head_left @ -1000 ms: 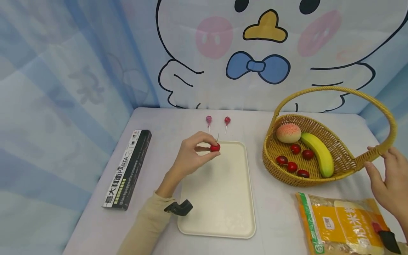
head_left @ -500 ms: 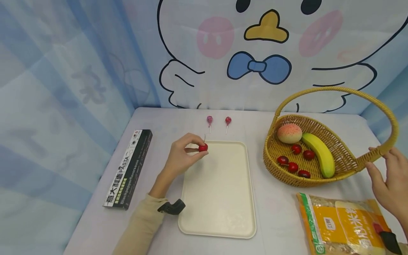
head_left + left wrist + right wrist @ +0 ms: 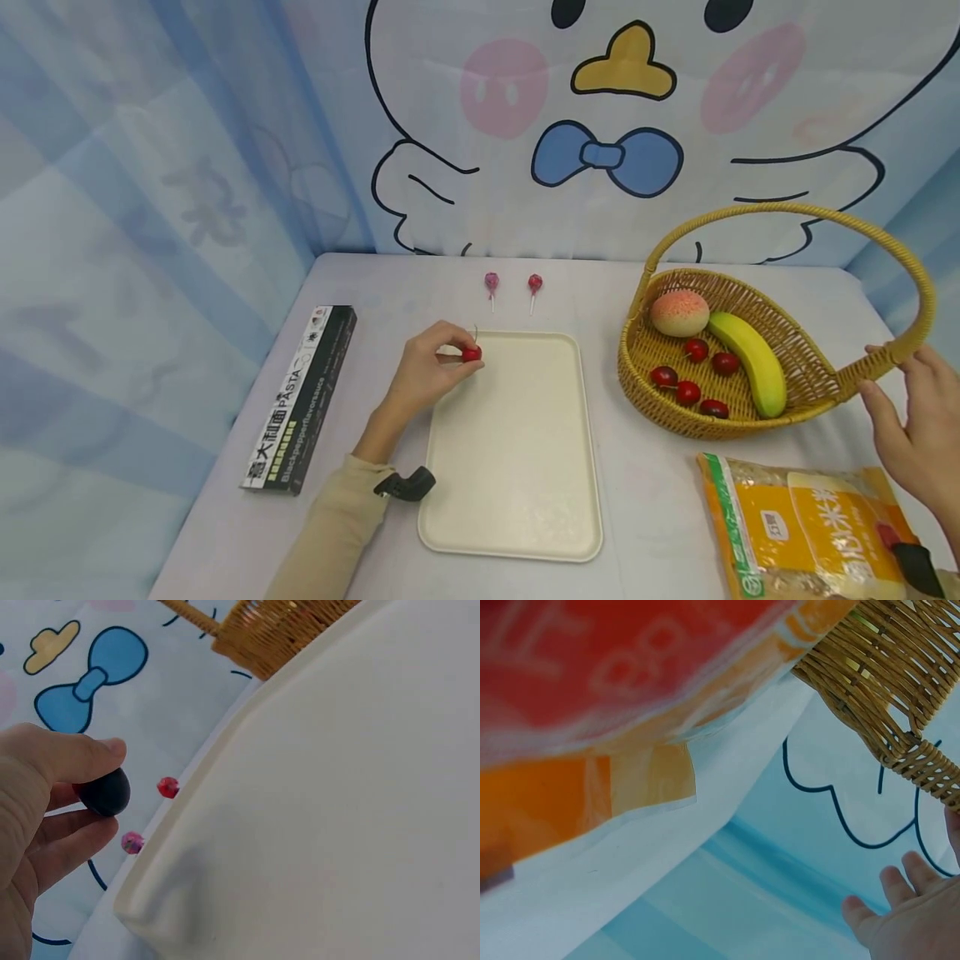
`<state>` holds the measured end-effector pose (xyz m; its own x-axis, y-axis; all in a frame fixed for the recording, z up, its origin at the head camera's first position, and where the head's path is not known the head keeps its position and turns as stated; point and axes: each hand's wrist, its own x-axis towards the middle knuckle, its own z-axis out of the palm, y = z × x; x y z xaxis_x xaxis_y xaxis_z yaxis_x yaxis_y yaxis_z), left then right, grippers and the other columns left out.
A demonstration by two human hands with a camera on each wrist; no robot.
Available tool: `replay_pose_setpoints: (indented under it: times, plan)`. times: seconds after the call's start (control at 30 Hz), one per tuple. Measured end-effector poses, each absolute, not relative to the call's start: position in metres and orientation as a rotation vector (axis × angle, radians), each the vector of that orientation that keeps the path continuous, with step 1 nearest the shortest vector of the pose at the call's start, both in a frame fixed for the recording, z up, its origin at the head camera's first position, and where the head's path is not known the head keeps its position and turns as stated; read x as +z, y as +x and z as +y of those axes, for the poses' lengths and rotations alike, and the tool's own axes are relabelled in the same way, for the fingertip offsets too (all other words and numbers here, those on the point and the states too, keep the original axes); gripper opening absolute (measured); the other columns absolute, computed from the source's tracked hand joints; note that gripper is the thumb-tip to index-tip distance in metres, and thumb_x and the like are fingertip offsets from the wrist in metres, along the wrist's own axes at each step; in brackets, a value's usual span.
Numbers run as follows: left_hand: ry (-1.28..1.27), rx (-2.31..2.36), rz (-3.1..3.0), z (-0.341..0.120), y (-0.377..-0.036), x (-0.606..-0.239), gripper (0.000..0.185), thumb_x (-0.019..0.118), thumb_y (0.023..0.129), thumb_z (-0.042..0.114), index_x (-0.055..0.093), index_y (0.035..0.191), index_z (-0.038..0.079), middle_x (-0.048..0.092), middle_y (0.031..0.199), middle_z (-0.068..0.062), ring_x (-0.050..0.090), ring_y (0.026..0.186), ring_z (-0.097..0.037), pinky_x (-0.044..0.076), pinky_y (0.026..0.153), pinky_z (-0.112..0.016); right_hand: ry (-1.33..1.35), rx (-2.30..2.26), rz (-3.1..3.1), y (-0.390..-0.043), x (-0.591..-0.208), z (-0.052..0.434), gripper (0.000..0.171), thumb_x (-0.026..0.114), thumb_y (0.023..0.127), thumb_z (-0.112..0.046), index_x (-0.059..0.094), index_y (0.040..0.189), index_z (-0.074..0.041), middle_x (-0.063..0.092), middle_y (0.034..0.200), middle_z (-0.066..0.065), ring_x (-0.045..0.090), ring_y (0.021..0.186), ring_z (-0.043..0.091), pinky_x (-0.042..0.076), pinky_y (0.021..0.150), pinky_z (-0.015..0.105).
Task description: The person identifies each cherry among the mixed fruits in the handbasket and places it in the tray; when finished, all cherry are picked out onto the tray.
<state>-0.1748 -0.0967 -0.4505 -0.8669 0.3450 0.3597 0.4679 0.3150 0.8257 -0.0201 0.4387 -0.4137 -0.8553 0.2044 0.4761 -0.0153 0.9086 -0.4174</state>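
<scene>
My left hand pinches a small red cherry by thumb and fingers, low over the far left corner of the cream tray. In the left wrist view the cherry looks dark between thumb and fingers beside the tray's rim. My right hand rests with relaxed fingers against the handle of the wicker basket at its near right end. The basket holds a peach, a banana and several cherries. In the right wrist view the hand is spread under the wicker.
Two lollipops lie beyond the tray. A black pasta box lies to the left. An orange bag of grain sits at the front right. Printed cloth walls close in the table's back and left sides.
My left hand has carried the cherry leftward and down, from over the tray's far edge to its far left corner. The right hand stays at the basket handle.
</scene>
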Motion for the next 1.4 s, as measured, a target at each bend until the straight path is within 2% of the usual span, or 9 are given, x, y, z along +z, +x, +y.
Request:
replay_pose_setpoints:
  times: [0.53,0.8,1.13,1.4]
  plan:
    - [-0.752,-1.234,-2.753,-0.092,-0.181,-0.459,0.021,0.088,0.088,0.008,0.072,0.102,0.008,0.072,0.105,-0.008,0.073,0.098,-0.022,0.066,0.084,-0.028,-0.116,0.556,-2.538,-0.021,-0.416,0.442,0.054,0.038,0.117,-0.031,0.042,0.153,0.008,0.032,0.163,0.036,0.025,0.157,0.055,0.008,0.134,0.066]
    - [-0.744,-0.98,-2.869,-0.086,-0.182,-0.458,0.019,0.086,0.091,0.013,0.073,0.105,0.012,0.071,0.107,-0.005,0.074,0.096,-0.018,0.064,0.086,-0.033,-0.123,0.55,-2.552,-0.021,-0.415,0.441,0.054,0.036,0.117,-0.032,0.041,0.153,0.008,0.032,0.162,0.037,0.023,0.157,0.054,0.008,0.134,0.066]
    - [-0.71,-0.893,-2.882,-0.084,-0.179,-0.455,0.03,0.089,0.089,0.021,0.075,0.114,0.013,0.071,0.11,-0.007,0.071,0.094,-0.02,0.062,0.085,-0.038,-0.122,0.559,-2.553,-0.023,-0.416,0.442,0.053,0.037,0.117,-0.031,0.041,0.151,0.01,0.032,0.161,0.037,0.023,0.157,0.055,0.007,0.134,0.066]
    - [-0.686,-0.979,-2.833,-0.086,-0.177,-0.455,0.03,0.089,0.089,0.022,0.075,0.114,0.013,0.071,0.119,-0.007,0.074,0.104,-0.025,0.064,0.092,-0.04,-0.12,0.585,-2.541,-0.022,-0.417,0.443,0.048,0.039,0.117,-0.023,0.041,0.151,0.011,0.031,0.162,0.037,0.022,0.157,0.054,0.007,0.134,0.067]
